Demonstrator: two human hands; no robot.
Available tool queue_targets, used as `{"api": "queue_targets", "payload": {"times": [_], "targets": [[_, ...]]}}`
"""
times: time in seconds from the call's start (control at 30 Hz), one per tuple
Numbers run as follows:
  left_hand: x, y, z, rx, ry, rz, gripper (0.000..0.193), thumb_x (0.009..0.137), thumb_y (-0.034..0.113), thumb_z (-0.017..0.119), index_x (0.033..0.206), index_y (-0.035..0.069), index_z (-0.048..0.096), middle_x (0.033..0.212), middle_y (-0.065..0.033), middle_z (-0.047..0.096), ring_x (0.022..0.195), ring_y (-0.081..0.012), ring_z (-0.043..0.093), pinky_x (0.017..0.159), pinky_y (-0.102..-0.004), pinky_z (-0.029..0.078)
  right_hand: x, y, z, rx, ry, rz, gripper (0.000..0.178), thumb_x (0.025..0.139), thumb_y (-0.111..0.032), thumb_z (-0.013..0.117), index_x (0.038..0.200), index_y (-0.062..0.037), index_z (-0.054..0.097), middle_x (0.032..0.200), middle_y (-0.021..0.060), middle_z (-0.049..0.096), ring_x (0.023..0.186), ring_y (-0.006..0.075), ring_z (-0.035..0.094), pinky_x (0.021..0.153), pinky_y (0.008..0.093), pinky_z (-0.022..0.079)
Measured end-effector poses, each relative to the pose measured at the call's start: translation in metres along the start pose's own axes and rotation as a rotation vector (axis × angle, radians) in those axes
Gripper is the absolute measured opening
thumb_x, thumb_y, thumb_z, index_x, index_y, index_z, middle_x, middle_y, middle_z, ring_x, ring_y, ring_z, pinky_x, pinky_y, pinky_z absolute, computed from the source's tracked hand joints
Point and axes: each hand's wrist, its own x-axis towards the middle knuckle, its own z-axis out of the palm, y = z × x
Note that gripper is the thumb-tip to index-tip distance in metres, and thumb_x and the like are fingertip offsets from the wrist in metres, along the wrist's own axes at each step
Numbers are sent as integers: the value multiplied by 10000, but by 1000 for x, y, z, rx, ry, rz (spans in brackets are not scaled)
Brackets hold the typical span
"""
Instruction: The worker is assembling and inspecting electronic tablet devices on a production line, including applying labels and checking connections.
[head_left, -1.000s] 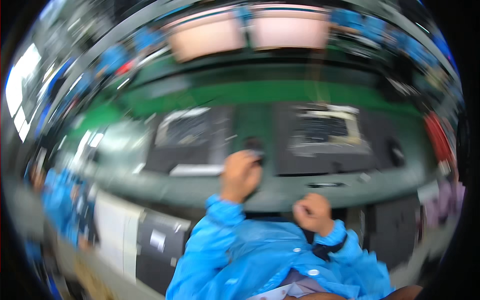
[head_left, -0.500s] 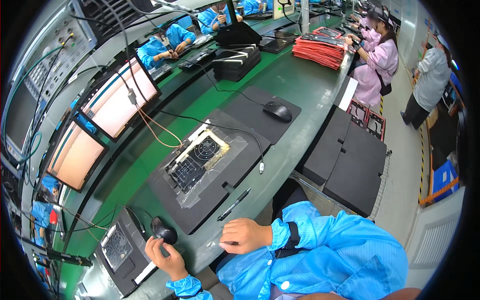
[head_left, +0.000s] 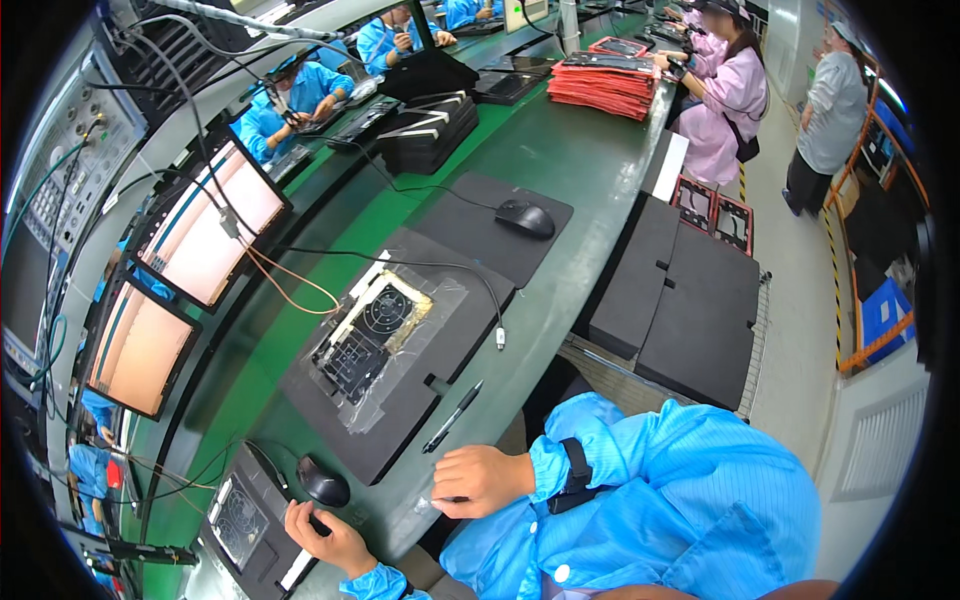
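My left hand (head_left: 328,537) is by the bench's near edge, just below a black mouse (head_left: 323,481). Its fingers are half curled and apart, with nothing seen between them. My right hand (head_left: 482,481) rests at the bench edge with its fingers curled in. A small dark spot shows under them, too small to tell whether it is an object. Just above it lies a black pen (head_left: 453,416). Beyond the pen is a black foam board (head_left: 405,425) with a taped-down fixture (head_left: 368,335) bearing a black circular pattern. A cable's white connector (head_left: 500,338) lies by the board.
A second mouse (head_left: 525,219) sits on a dark pad. At lower left is another black board (head_left: 262,553); two lit monitors (head_left: 212,225) stand on the left. Black foam boards (head_left: 695,325) lie on a cart at right. Red trays (head_left: 608,88) are stacked farther along, near co-workers.
The bench scene has shifted slightly left and mostly upward in the picture. Both my hands keep nearly the same poses; the mouse, pen and boards lie as before.
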Motion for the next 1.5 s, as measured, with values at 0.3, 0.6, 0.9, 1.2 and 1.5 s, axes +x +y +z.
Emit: {"api": "queue_targets", "payload": {"times": [0.3, 0.6, 0.9, 1.2, 1.5], "targets": [[-1, -5, 3, 21, -9, -55, 312, 926, -47, 575, 1236, -39, 610, 1269, -176, 618, 1231, -346, 577, 1095, -454, 427, -3, 7, 8, -12, 38, -68, 122, 868, -100, 719, 809, -63, 618, 737, 58, 524, 682, 259, 552, 605, 392, 441], [15, 17, -4, 127, -180, 76, 845, 835, 388, 870, 1468, -38, 507, 1439, -300, 545, 1313, -469, 517, 1132, -555, 391, -3, 2, 15, -31, 104, -55, 177, 916, -123, 666, 786, -54, 568, 738, 69, 501, 717, 264, 561, 630, 398, 471], [11, 11, 2, 99, -211, 111, 744, 960, 348, 772, 1507, -48, 459, 1488, -314, 496, 1368, -464, 487, 1158, -539, 396, -5, 8, 22, -33, 125, -62, 211, 933, -143, 654, 770, -56, 551, 763, 70, 507, 736, 270, 552, 652, 398, 455], [16, 14, -3, 200, -258, -21, 723, 1001, 382, 703, 1545, -7, 428, 1509, -293, 491, 1373, -451, 492, 1166, -520, 402, -6, 18, 29, -12, 182, -207, 287, 910, -166, 670, 668, -84, 540, 677, 84, 520, 650, 285, 560, 603, 414, 455], [11, 10, -2, 131, -225, -13, 685, 966, 268, 736, 1512, -35, 456, 1488, -292, 506, 1372, -447, 472, 1178, -516, 346, -6, 9, 19, 31, 100, -151, 184, 935, -142, 650, 795, -53, 571, 762, 73, 502, 735, 273, 549, 656, 397, 455]]}}
